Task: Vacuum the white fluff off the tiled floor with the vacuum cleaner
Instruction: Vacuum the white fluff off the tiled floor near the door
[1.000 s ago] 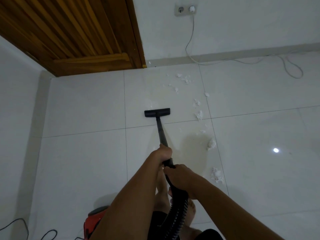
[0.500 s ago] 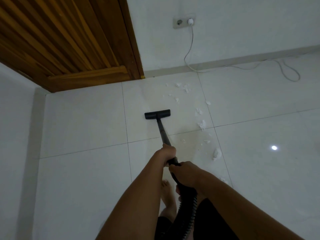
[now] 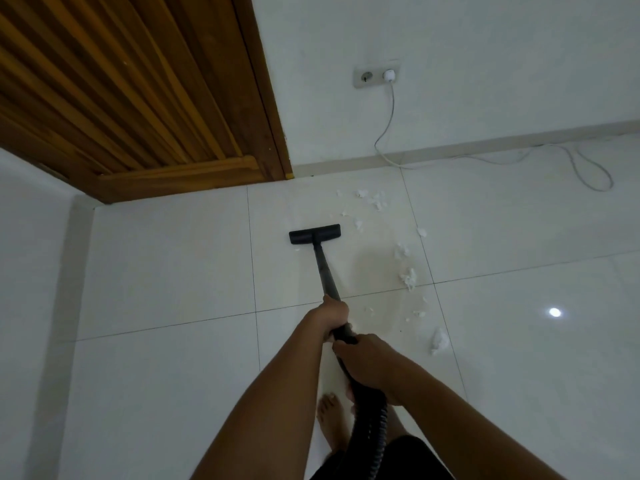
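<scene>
**Both hands on the wand, fluff off to the right**

I saw my right hand (image 3: pixel 372 367) gripping the ribbed hose (image 3: pixel 372 424) and my left hand (image 3: pixel 334 315) closed round the wand (image 3: pixel 325 271) just ahead. Glossy white tiled floor (image 3: pixel 166 278) lay bare left of them. White fluff (image 3: pixel 408 277) trailed right of the nozzle (image 3: pixel 314 233). Beyond stood the wooden door (image 3: pixel 138 98), wall socket (image 3: pixel 375 76) and cable (image 3: pixel 585 168).

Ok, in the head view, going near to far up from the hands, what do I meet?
Right hand on the hose → left hand on the wand → floor head → scattered fluff → skirting at the wall → wall socket.
</scene>
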Demonstrator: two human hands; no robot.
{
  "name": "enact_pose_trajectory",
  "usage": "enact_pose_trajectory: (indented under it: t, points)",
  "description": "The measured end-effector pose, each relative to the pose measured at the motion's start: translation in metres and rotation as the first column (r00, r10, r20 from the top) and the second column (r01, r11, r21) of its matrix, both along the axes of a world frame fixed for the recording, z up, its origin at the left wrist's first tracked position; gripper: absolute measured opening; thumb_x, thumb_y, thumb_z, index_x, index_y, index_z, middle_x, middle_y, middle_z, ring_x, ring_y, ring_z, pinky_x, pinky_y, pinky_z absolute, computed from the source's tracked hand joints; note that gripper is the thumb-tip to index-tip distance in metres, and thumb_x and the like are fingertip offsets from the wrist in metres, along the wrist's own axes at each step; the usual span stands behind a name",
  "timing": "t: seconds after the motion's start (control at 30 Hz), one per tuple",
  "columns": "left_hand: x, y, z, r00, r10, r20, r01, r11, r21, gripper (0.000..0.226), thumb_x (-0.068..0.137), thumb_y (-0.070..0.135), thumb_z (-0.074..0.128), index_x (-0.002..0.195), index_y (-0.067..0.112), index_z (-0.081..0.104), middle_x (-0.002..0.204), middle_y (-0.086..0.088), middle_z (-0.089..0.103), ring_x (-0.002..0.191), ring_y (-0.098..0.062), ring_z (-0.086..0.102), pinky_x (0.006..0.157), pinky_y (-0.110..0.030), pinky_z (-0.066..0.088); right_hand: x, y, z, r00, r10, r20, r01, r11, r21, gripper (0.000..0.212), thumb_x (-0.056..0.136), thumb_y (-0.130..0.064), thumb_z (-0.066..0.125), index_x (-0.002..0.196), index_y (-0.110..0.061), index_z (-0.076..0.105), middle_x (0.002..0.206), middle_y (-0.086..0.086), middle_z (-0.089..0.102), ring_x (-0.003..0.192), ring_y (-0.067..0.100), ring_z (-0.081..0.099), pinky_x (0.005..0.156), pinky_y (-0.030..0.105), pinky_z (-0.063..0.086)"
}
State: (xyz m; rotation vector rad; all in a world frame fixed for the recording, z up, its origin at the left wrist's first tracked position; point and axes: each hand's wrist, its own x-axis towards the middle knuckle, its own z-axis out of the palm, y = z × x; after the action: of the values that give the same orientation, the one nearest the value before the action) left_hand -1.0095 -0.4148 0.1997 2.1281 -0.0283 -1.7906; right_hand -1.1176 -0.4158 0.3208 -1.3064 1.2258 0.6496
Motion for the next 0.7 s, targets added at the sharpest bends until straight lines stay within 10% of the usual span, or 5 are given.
enact_pose_trajectory:
  t: [0.13,0.23,0.7]
  points:
    - [0.017,-0.021,0.007,0.999,0.041,0.015,-0.041,0.999,-0.018,0.063,0.103,0.017,0.031,0.158,0.021,0.001,0.090,-0.005,0.052,0.074,-0.014,0.057,0.053,-0.026,0.052,0.017,-0.018,-0.007,0.994,-0.083,-0.074,0.088,0.994,0.067,0.032,0.101,-0.032,0.048,0.110,-0.004,0.059,0.060,0.000,0.063,0.054,0.016,0.062,0.077,0.034,0.060]
    - [0.028,-0.029,0.004,0.998,0.061,-0.034,-0.061,0.998,0.007,0.063,0.103,0.018,0.033,0.157,0.026,0.002,0.102,-0.008,0.055,0.075,-0.015,0.059,0.053,-0.027,0.050,0.029,-0.025,-0.013,0.996,-0.045,-0.070,0.049,0.998,0.046,0.031,0.102,-0.035,0.046,0.108,-0.007,0.058,0.050,-0.005,0.063,0.050,0.012,0.062,0.090,0.035,0.058]
    - [0.077,-0.058,-0.021,0.993,0.108,-0.045,-0.110,0.993,-0.034,0.063,0.102,0.018,0.032,0.156,0.029,0.003,0.118,-0.013,0.056,0.072,-0.014,0.055,0.059,-0.027,0.051,0.078,-0.054,-0.026,0.992,-0.106,-0.070,0.113,0.987,0.111,0.015,0.100,-0.029,0.049,0.098,-0.015,0.055,0.069,0.008,0.069,0.048,0.017,0.065,0.078,0.038,0.062]
